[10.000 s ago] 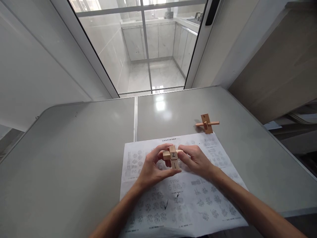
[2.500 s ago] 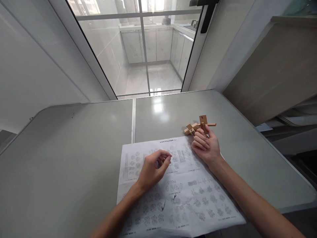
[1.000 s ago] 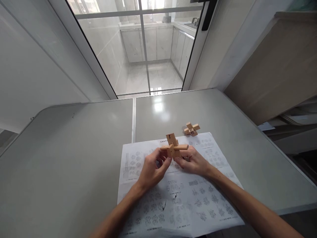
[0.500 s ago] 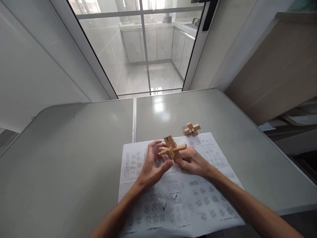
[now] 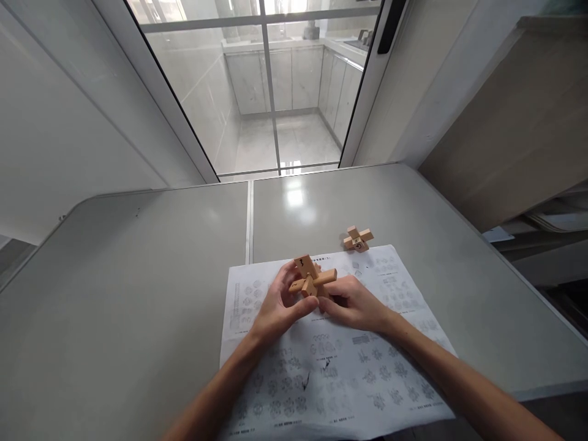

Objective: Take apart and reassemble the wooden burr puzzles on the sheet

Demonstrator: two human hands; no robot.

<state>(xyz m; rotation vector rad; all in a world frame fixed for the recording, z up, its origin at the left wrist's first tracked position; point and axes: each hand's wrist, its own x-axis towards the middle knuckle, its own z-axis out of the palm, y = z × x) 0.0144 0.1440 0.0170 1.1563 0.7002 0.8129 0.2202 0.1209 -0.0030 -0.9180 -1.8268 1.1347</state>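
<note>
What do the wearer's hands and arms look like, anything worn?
Left hand and right hand: bare, slim-fingered, no gloves, no rings visible. Left forearm and right forearm: slender, no watch or sleeves in view. Nails too small to judge.

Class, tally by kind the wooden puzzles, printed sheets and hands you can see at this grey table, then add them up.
Wooden puzzles: 2 (held puzzle, resting puzzle)
Printed sheets: 1 (creased white sheet)
Hands: 2 (left hand, right hand)
Total: 5
</note>
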